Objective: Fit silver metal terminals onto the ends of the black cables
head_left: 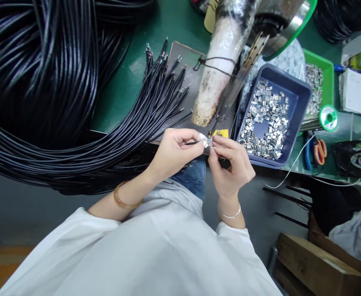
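My left hand (183, 149) is closed in a pinch on a black cable (191, 143), whose end points to the right. White tape or a finger cover wraps a fingertip of that hand. My right hand (232, 161) pinches a small silvery metal connector (210, 142) right at the cable's end. The fingertips of both hands nearly meet there, and whether the connector sits on the cable is too small to tell. Just behind the fingers lies a yellow piece (220, 133). To the right stands a blue bin (296, 92) with many small metal connectors (268, 119).
Bundled black cables (128, 135) with stripped ends cover the left. A plastic-wrapped tube (217, 65) and a soldering iron (230, 96) stand ahead. A green tray (327, 78), a solder spool (328, 118) and orange-handled pliers (320, 151) lie right. Cardboard boxes (316, 263) sit below.
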Motion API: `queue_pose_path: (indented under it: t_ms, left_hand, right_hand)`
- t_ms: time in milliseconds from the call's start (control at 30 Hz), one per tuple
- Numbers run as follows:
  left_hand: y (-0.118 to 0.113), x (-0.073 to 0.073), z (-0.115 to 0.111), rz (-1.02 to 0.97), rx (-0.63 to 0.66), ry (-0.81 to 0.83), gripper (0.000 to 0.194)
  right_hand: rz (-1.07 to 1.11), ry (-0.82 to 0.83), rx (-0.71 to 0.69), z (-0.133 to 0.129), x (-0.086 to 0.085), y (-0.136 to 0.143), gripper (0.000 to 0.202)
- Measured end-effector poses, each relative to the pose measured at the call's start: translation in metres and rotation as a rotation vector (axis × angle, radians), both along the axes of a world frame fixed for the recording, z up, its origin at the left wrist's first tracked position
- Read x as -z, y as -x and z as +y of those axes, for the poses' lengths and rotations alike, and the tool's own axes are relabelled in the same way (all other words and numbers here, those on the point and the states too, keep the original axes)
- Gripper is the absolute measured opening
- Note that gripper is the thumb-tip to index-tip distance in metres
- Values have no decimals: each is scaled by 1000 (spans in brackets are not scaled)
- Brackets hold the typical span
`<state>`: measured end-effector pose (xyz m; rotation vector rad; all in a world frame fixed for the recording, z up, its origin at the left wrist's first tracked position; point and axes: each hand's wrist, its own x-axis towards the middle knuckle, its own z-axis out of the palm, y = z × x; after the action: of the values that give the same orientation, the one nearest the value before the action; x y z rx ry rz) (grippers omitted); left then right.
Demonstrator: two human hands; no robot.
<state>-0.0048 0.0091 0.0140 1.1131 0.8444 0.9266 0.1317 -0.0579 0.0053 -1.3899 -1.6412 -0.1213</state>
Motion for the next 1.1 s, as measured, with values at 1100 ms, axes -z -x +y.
queue_pose_path:
  t_ms: [1100]
  left_hand:
    - [-2,-5,-1,125,-84,-107,9]
  right_hand:
    - [-48,-70,23,7,1,2,21]
